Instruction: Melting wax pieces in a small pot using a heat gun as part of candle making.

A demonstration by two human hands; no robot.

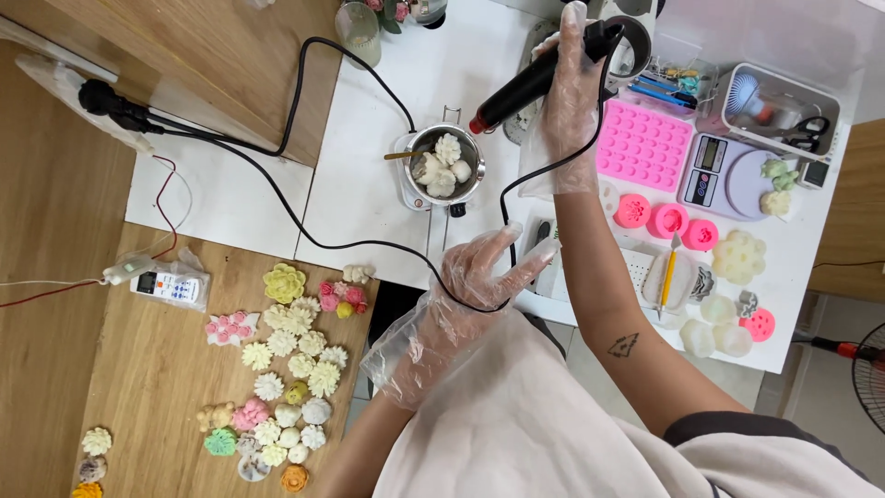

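Our right fingers (pixel 573 55), in a thin plastic glove, are clamped around the black handle of a heat gun (pixel 539 76), its red tip aimed down toward a small metal pot (pixel 444 164) of pale wax flowers on the white worktop (pixel 369 175). Our left fingers (pixel 516 249) are spread apart, gloved too, empty, with the gun's black cord (pixel 369 243) running just under our left hand (pixel 475 281). To the right lie a pink mould tray (pixel 643 145) and a small scale (pixel 714 171). More wax flowers (pixel 286 360) cover the wooden floor.
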